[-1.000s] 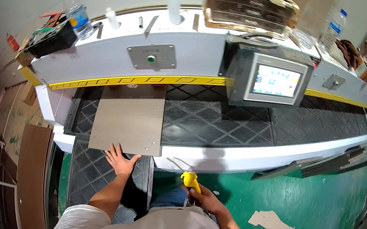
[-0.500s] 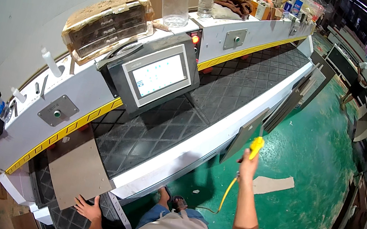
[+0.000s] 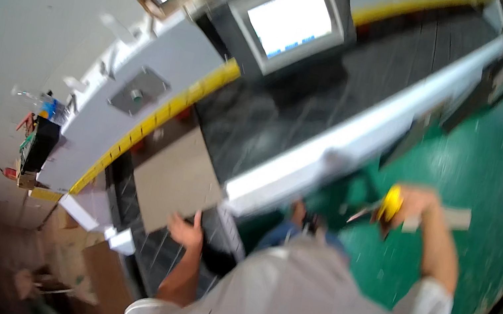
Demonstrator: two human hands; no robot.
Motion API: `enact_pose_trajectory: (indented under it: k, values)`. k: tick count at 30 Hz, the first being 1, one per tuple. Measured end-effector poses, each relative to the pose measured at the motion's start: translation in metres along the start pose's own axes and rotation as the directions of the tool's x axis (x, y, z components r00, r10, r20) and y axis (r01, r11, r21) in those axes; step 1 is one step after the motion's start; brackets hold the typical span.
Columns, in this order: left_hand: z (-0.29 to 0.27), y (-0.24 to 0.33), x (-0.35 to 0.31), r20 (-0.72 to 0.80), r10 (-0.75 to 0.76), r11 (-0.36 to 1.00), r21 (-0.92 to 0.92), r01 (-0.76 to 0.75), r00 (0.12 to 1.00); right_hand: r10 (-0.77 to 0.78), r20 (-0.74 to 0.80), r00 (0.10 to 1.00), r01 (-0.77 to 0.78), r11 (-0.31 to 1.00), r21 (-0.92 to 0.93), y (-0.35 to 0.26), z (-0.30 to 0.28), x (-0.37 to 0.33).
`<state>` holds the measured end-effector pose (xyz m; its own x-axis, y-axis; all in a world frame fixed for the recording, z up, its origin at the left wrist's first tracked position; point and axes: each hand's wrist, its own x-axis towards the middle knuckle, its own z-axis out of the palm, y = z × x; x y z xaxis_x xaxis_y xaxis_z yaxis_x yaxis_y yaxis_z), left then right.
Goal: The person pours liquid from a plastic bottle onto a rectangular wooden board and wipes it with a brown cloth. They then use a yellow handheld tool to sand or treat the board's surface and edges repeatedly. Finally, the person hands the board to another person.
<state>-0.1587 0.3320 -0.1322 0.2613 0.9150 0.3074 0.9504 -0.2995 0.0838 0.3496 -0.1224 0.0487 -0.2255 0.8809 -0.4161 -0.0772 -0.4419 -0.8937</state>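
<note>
A flat grey-brown board (image 3: 177, 177) lies on the black conveyor belt of a white machine, its far end beneath the yellow-striped edge. At the board's near edge is my left hand (image 3: 186, 232), open with fingers spread; blur hides whether it presses on the board. Out over the green floor, my right hand (image 3: 416, 206) is closed round a yellow air blow gun (image 3: 391, 203). Its thin metal nozzle points left, toward my body. The hose cannot be made out in this blurred view.
A control screen (image 3: 290, 26) juts over the black belt (image 3: 298, 121). The white side rail (image 3: 330, 171) runs between belt and floor, with dark boards (image 3: 413, 138) leaning on it. A pale offcut (image 3: 456, 218) lies on the floor. Bottles stand on the machine's left end.
My view has swung left and blurred. The right hand has drawn back toward me, turning the blow gun from pointing away to pointing left. My left hand remains by the board's edge.
</note>
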Motion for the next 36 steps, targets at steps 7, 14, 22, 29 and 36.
enact_pose_trajectory:
  k: [7, 14, 22, 29, 36]
  values:
    - [0.005, -0.013, -0.014, 0.155, -0.086, 0.985, -0.137, 0.108, 0.984, -0.208, 0.200, 0.957, 0.196, 0.977, 0.080, -0.092, -0.058, -0.015]
    - [0.010, -0.009, -0.010, 0.127, -0.014, 0.991, -0.128, 0.031, 0.992, -0.169, 0.338, 0.926, 0.230, 0.962, -0.149, -0.123, -0.039, 0.004]
    - [0.003, -0.007, -0.016, 0.145, -0.092, 0.985, -0.131, 0.111, 0.985, -0.142, 0.347, 0.927, 0.170, 0.984, -0.052, -0.125, -0.019, 0.022]
    - [-0.002, -0.004, -0.017, 0.151, -0.092, 0.985, -0.132, 0.113, 0.984, -0.216, 0.418, 0.883, 0.273, 0.959, -0.081, -0.120, -0.015, 0.034]
    - [0.007, -0.015, -0.017, 0.079, -0.044, 0.990, -0.133, 0.055, 0.996, -0.034, 0.493, 0.869, 0.091, 0.992, -0.092, -0.103, -0.020, 0.045]
